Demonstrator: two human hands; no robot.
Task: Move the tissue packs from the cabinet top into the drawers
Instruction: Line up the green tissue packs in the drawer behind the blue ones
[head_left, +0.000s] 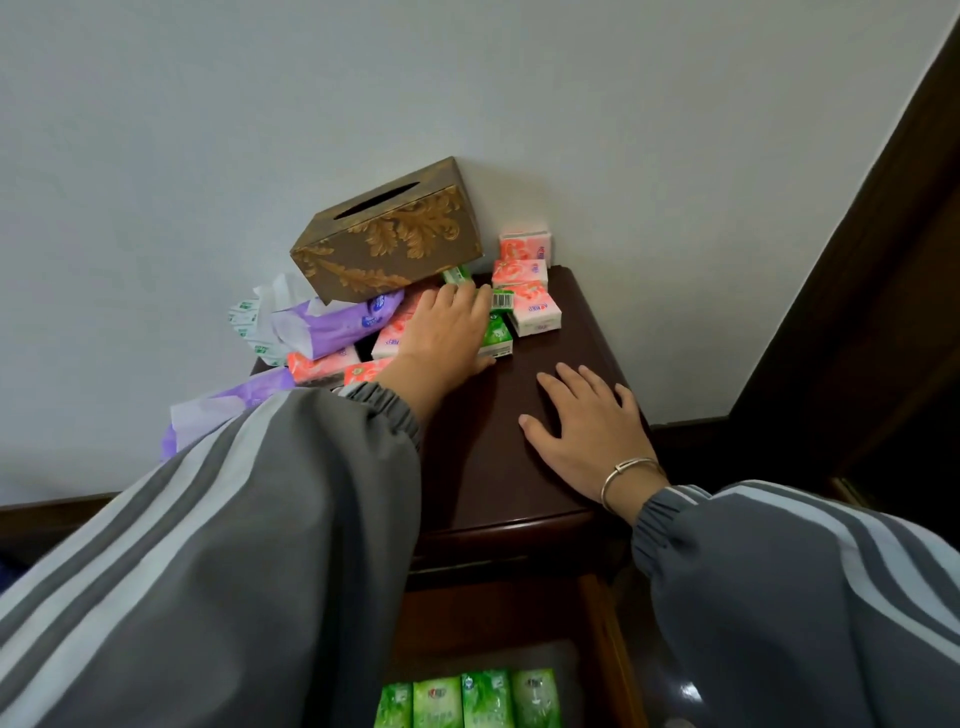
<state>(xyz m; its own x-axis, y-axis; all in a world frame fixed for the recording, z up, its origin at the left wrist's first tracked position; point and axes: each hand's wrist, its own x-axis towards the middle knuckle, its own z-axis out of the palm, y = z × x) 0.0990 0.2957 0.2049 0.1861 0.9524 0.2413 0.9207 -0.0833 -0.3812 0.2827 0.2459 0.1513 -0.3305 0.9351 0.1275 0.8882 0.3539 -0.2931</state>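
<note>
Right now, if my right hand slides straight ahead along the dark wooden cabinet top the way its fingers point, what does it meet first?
Probably the nearest pink-and-white tissue pack at the front of its row. The right hand lies flat; the green tissue pack sits just left of that line.

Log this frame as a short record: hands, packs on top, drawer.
left hand: lies on green tissue packs on cabinet top, grip unclear
right hand: flat on cabinet top, holding nothing
drawer: open, four green packs visible in a row
also on top: pink packs, purple packs, tilted tissue box
</note>
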